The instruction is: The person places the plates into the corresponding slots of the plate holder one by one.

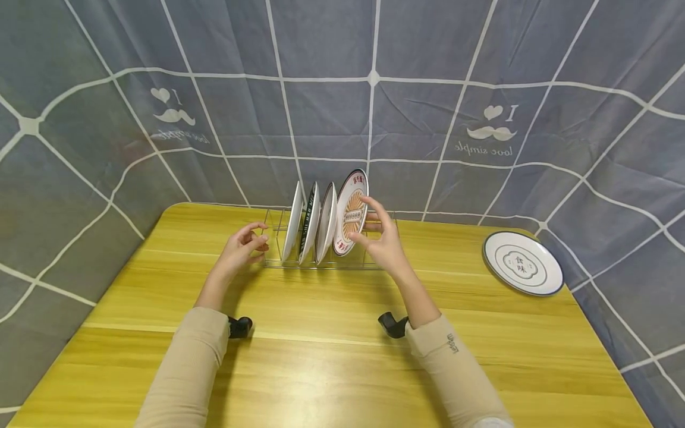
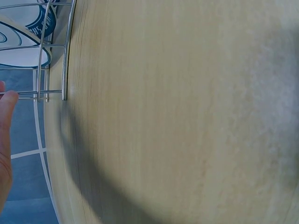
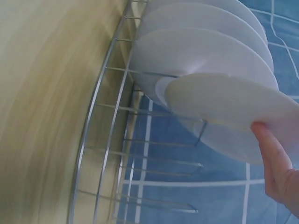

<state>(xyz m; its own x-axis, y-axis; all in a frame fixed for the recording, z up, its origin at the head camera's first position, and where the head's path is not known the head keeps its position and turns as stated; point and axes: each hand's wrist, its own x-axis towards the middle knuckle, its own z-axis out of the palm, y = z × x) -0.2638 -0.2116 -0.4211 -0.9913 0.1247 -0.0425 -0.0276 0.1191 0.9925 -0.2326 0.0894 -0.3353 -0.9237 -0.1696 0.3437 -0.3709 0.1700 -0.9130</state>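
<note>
A wire plate rack [image 1: 348, 268] stands near the table's back edge. Three plates sit upright in its left part: a white one [image 1: 291, 223], one with a dark lettered band [image 1: 308, 229] and a dark-rimmed one [image 1: 326, 226]. My right hand [image 1: 384, 246] grips a plate with an orange sunburst and red characters [image 1: 350, 205] by its right side, thumb on the front. The right wrist view shows this plate's white back [image 3: 224, 98], tilted over the rack's prongs. At the rack's left end, my left hand [image 1: 241, 246] pinches the wire with curled fingers; its thumb shows in the left wrist view.
A white plate with a dark blue rim and black characters [image 1: 521, 263] lies flat at the table's right. Behind the wooden table [image 1: 310, 368] hangs a grey curtain [image 1: 332, 119] with white lines. Black wrist devices [image 1: 393, 325] are on both forearms.
</note>
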